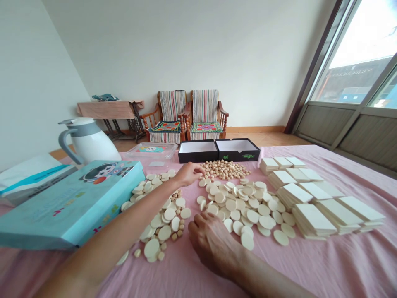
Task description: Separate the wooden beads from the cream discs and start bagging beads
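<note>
On a pink-clothed worktop (338, 161), a heap of cream, round, flat discs (252, 203) lies in front of a separate heap of small tan wooden pieces (229, 169); this part looks sorted. Left of them, a mixed pile of discs and small pieces (169, 214) seems left to separate. The left hand (190, 174), curled narrow, is beside the tan heap; the right hand (212, 240), also curled, beside the discs. I can't tell whether either holds anything. Pale rectangular tiles (314, 218) stand stacked at right.
</note>
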`<state>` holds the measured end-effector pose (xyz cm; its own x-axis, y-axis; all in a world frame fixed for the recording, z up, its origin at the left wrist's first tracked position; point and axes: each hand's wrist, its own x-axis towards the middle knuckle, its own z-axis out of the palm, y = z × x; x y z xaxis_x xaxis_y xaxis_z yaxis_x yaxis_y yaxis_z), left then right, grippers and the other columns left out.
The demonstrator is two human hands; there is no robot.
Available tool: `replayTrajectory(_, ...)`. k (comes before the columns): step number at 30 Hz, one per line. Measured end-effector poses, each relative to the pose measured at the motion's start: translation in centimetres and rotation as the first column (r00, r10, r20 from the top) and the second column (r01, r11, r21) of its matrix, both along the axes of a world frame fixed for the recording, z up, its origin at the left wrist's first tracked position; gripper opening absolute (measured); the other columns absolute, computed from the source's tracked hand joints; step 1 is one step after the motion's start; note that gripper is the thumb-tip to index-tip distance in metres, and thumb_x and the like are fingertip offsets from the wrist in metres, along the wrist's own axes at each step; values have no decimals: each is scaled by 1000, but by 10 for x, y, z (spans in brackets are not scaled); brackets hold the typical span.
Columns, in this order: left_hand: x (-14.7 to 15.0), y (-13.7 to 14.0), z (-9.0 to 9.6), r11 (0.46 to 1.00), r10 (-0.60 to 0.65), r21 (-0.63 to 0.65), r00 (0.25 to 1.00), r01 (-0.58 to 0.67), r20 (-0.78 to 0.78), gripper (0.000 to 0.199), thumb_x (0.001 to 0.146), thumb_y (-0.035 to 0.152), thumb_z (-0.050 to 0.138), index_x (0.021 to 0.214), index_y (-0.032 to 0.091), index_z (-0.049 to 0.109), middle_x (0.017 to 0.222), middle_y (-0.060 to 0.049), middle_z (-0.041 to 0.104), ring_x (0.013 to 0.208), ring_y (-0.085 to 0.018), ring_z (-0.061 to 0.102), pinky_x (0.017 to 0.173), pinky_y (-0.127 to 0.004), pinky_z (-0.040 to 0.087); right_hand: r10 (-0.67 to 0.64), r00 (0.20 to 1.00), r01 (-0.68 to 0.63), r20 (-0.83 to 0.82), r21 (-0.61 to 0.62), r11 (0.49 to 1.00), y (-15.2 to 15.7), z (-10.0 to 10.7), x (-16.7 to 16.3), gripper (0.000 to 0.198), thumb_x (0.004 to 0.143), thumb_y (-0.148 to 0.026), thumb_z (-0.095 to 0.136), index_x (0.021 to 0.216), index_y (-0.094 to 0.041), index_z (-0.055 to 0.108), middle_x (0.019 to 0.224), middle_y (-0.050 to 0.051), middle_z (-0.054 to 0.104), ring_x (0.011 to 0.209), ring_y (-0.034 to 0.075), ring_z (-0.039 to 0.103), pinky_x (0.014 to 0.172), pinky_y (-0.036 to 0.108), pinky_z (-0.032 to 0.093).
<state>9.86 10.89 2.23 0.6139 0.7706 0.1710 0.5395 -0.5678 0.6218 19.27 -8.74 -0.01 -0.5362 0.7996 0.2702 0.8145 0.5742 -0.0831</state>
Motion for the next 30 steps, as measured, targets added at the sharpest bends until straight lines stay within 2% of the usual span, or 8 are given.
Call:
replayTrajectory(2,-21,18,-1,970,185,180,975,-162,-123,21,72,15,55,84,17,72,84,-4,73,79,-16,66,73,-25,50,4,1000,-4,-14,-3,1000,0,0,0,9,83,-9,44,82,-16,51,81,7,56,71,17,48,63,29,36)
replayTrajectory(5,-48,37,0,946,275,230,941,-229,-196,22,66,12,57,80,16,73,80,-5,73,78,-20,66,73,-27,48,6,1000,-6,-15,5,1000,0,-1,0,10,83,-9,44,81,-16,51,80,7,56,70,17,47,62,29,35)
replayTrajectory(13,-56,38,-6,950,258,256,913,-180,-316,6,59,19,64,59,18,70,64,-3,69,68,-19,64,64,-23,44,3,1000,-2,-7,30,1000,-1,-2,0,11,82,-9,43,80,-16,51,79,6,56,69,17,47,59,29,31)
replayTrajectory(17,-43,30,-4,934,294,287,915,-214,-275,17,61,18,61,73,17,73,74,-5,71,74,-21,64,66,-25,45,5,999,-2,-51,59,998,1,4,4,14,85,-13,43,74,-17,51,73,4,56,64,15,47,59,29,29)
replayTrajectory(20,-28,13,0,970,158,213,966,-114,-205,25,67,24,61,89,18,72,82,-3,72,75,-17,64,65,-21,46,-129,972,156,-197,125,980,8,16,17,18,86,-18,44,69,-17,51,67,2,55,59,12,45,59,28,28)
replayTrajectory(24,-6,-14,4,978,-208,4,978,208,-11,36,70,28,63,103,14,69,94,-5,71,77,-15,62,65,-20,46,-334,847,455,-413,237,859,21,32,48,24,86,-20,43,64,-17,50,62,1,53,56,10,43,56,25,27)
replayTrajectory(27,3,-20,1,974,-214,62,975,218,-65,32,75,23,57,104,15,68,94,-6,70,78,-15,61,69,-22,46,-420,755,605,-503,290,741,29,39,74,26,85,-25,45,60,-17,49,58,-1,51,52,9,40,54,24,25)
replayTrajectory(30,4,-13,-8,946,-196,207,948,250,-251,32,69,12,56,98,18,70,92,-5,69,80,-16,60,73,-23,45,-489,670,711,-558,295,638,34,42,94,27,83,-27,48,57,-18,47,56,-2,50,50,9,38,52,23,24)
